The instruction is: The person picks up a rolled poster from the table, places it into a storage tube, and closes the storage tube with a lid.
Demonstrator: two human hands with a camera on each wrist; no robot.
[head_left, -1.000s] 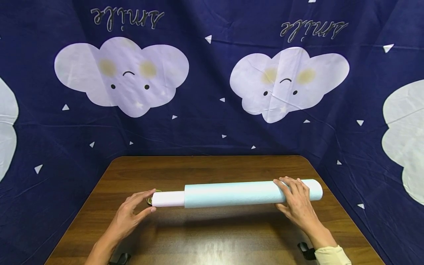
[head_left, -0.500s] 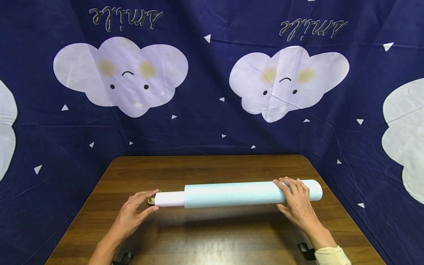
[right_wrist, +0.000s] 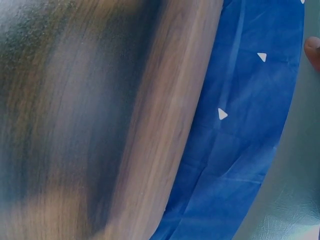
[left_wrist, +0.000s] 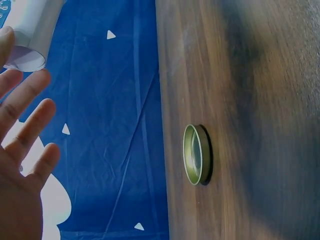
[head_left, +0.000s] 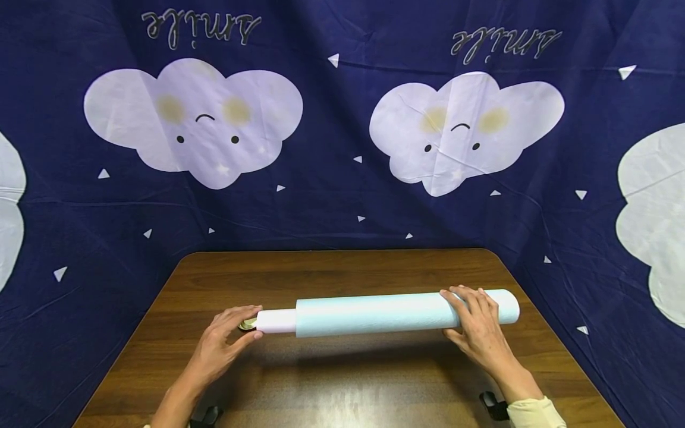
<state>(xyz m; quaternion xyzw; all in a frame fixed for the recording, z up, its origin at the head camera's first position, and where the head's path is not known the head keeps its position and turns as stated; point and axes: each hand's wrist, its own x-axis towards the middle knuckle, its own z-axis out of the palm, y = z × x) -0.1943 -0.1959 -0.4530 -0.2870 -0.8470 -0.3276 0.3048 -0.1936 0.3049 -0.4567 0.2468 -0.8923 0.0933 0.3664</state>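
Note:
A long light blue tube (head_left: pixel 374 313) lies level above the table, with a narrower whitish-pink tube (head_left: pixel 276 321) sticking out of its left end. My right hand (head_left: pixel 478 327) grips the blue tube near its right end, fingers over the top and thumb below. At the other side, my left hand (head_left: pixel 223 339) pinches the outer end of the narrow tube between thumb and fingertips. That end is hollow, as the narrow tube (left_wrist: pixel 30 50) shows in the left wrist view. A shallow round gold lid (left_wrist: pixel 197 155) rests on the table beyond the left hand.
The brown wooden table (head_left: pixel 342 380) has rounded far corners. Behind it hangs a dark blue cloth (head_left: pixel 342 202) printed with clouds and small white triangles. Near each forearm is a small black object, one by the right forearm (head_left: pixel 493 406).
My left hand has moved right with the narrow tube, which now sticks out less from the blue one. More of the gold lid shows. The right hand stays nearly still.

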